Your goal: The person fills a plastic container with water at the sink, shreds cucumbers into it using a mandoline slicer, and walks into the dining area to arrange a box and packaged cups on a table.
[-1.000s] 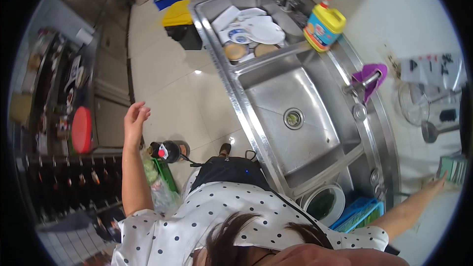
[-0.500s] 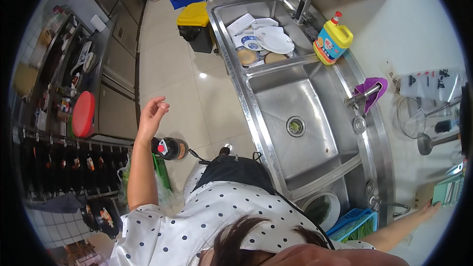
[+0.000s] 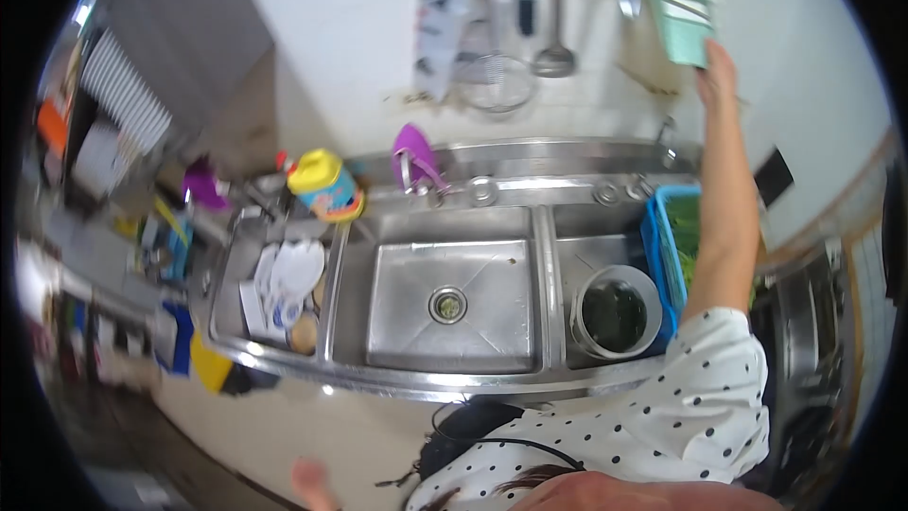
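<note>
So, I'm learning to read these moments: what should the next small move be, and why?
I'd probably settle the right hand firmly against the lower corner of the pale green plastic wall rack: the arm is stretched up to it and the fingertips are at that corner, though blur hides whether they grip.

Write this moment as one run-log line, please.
right hand: at green rack on wall | left hand: low, blurred | left basin: dishes | middle basin: scraps in drain
</note>
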Demonstrator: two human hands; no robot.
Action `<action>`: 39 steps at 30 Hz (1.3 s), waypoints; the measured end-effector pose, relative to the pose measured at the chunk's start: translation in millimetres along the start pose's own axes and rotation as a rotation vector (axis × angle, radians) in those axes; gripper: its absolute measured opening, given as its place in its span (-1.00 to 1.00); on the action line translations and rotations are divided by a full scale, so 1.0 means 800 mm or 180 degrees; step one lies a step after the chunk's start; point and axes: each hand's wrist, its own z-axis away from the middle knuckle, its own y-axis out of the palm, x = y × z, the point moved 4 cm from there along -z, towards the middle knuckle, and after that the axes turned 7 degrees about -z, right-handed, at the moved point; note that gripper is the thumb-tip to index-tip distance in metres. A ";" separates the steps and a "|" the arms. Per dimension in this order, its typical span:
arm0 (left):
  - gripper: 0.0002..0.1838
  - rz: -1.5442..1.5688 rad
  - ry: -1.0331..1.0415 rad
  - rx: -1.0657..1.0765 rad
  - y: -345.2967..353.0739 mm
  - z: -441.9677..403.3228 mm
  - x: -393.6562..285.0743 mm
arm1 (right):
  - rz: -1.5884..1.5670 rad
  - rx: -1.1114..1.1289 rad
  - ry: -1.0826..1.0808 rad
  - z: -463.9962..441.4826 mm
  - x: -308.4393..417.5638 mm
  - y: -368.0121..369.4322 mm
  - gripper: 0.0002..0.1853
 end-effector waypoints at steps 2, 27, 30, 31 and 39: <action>-0.51 -0.0381 -0.0002 0.0076 0.017 -0.026 0.003 | 0.0013 -0.0188 0.0141 0.020 0.008 0.022 -0.78; -0.54 0.0568 -0.0039 0.1540 0.283 0.163 -0.201 | 0.0815 0.1943 -0.0052 0.310 0.016 0.196 -0.68; -0.28 0.1438 -0.0671 0.2841 0.326 0.183 -0.222 | 0.1359 0.3418 -0.0669 0.487 0.008 0.298 -0.83; -0.18 0.1480 -0.0982 0.3092 0.331 0.185 -0.216 | 0.0253 0.4099 -0.0418 0.541 0.017 0.360 -0.92; -0.08 0.3249 -0.1307 0.2781 0.150 0.164 -0.226 | -0.0974 0.5580 -0.2272 0.842 0.033 0.626 -0.80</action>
